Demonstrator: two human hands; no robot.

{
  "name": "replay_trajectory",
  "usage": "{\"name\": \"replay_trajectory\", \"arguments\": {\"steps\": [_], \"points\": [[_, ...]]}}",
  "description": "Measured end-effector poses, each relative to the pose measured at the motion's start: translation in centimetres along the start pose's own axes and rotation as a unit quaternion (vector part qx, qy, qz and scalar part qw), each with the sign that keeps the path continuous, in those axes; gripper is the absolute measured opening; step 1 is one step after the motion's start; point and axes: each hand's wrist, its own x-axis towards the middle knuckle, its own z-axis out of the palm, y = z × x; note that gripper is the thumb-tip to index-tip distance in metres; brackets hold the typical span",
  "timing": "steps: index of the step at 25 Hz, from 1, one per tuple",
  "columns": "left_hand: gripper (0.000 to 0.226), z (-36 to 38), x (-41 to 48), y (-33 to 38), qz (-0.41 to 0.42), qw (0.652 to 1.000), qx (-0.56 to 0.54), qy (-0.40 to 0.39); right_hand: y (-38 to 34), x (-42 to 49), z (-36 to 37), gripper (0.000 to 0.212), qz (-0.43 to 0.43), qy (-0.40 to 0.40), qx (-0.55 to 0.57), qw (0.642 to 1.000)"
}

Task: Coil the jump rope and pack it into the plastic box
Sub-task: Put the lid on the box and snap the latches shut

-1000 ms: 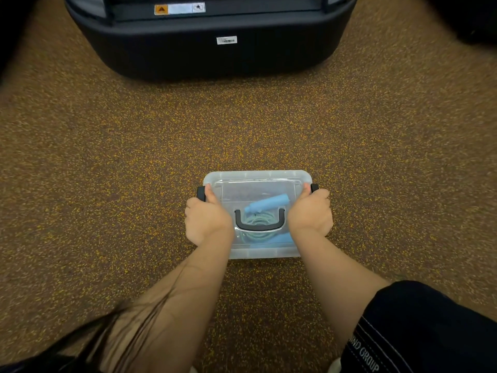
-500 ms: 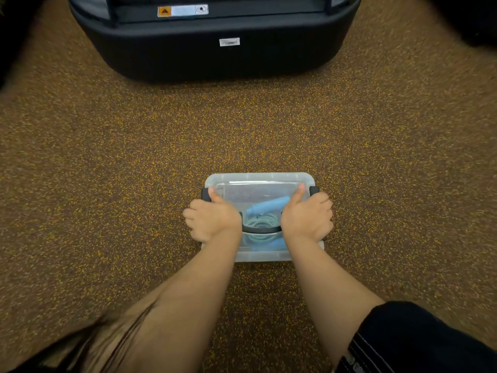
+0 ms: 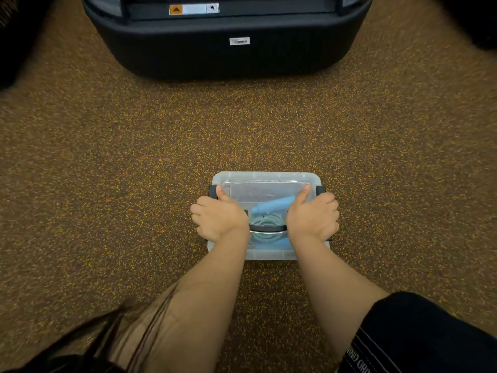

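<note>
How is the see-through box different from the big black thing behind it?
The plastic box is clear, so the blue jump rope shows inside; the black machine base is dark and solid. The box is far smaller. Both hands press the box; nothing touches the base. Both sit on the speckled floor.

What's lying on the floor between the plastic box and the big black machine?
Nothing: in the head view, only bare speckled floor lies between the plastic box and the black machine.
</note>
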Motion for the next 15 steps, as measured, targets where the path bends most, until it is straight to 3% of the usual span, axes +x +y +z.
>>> {"name": "replay_trajectory", "arguments": {"steps": [6,11,15], "points": [[0.073,-1.7,1.8,0.0,-0.016,0.993,-0.050,-0.109,0.7,0.8,-0.8,0.061,-0.040,-0.037,0.005,0.999],[0.079,-3.8,4.9,-0.4,-0.028,0.970,0.017,-0.242,-0.9,1.6,-2.7,0.059,-0.151,-0.054,-0.043,0.986],[0.082,-7.5,7.0,-2.0,-0.081,0.923,-0.188,-0.327,-5.6,1.4,-4.1,0.058,-0.242,-0.076,-0.050,0.966]]}}
